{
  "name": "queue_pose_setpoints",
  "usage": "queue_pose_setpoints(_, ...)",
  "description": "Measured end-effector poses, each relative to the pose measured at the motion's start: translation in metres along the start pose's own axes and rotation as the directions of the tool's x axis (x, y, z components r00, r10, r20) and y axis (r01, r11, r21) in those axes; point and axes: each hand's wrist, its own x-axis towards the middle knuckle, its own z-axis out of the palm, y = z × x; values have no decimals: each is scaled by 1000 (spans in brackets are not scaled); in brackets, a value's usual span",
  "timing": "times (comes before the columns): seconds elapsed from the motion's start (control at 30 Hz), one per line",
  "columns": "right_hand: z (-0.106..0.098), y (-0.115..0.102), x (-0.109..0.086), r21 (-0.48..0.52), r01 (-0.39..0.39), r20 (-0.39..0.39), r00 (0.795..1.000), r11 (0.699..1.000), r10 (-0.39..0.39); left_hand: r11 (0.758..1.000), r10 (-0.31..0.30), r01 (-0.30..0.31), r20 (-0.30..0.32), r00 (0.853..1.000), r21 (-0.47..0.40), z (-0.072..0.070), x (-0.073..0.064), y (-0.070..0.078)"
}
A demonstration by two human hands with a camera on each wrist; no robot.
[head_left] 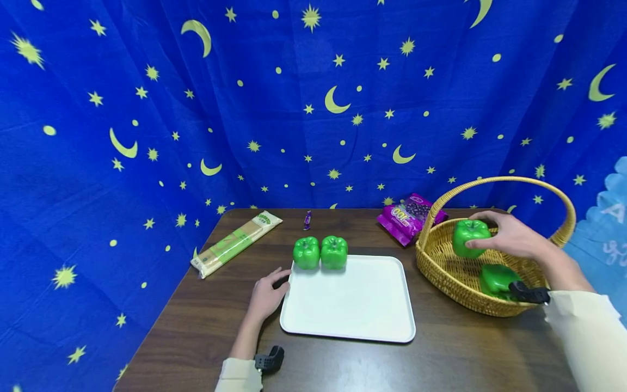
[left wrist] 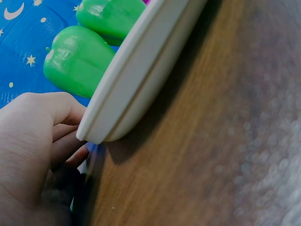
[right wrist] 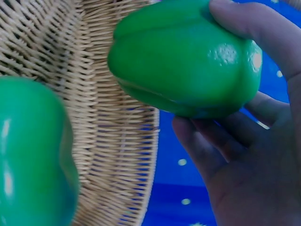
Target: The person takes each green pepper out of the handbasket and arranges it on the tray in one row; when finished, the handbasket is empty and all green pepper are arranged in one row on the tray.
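Already two green peppers stood side by side on the far edge of the white tray, touching each other, so we judged the work roughly half done: a third pepper was in our right hand above the wicker basket, and a fourth pepper lay at the basket's bottom. Our right hand reached in from the right, under the basket's handle, with thumb and fingers curled round the lifted pepper, gripping it firmly, clear of the weave in the right wrist view. Our left hand rested on the wooden table at the tray's left edge, fingers loosely bent against the rim, holding nothing; whether it actually pressed the tray we could not tell.
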Motion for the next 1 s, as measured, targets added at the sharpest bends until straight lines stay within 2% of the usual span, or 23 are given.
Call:
queue_pose_setpoints(0.13, -7, -14, -5, 9, 27, 21, 999, 1000, -27, 1000, 0, 0, 9, 1000, -1, -2, 0, 1)
queue_pose_setpoints(0.27, -11, -30, -8, 62, 68, 45, 996, 996, -71, 1000, 4, -4, 6, 1000, -3, -4, 0, 0)
queue_pose_setpoints(0.4, -14, -50, -9, 125, 107, 74, 990, 986, -117, 1000, 13, -13, 7, 1000, 1, -4, 0, -2)
queue_pose_setpoints(0.57, -15, -77, -9, 140, 153, 91, 982, 978, -167, 1000, 15, -15, 2, 1000, -2, -2, -1, -3)
queue_pose_setpoints(0.8, -4, -104, -6, 172, 195, 158, 962, 966, -222, 1000, 8, -8, -6, 1000, -2, 0, 0, -4)
queue_pose_setpoints(1.0, 14, -115, 1, 153, 162, 187, 964, 975, -190, 1000, 16, -16, -4, 1000, -7, 2, 1, -4)
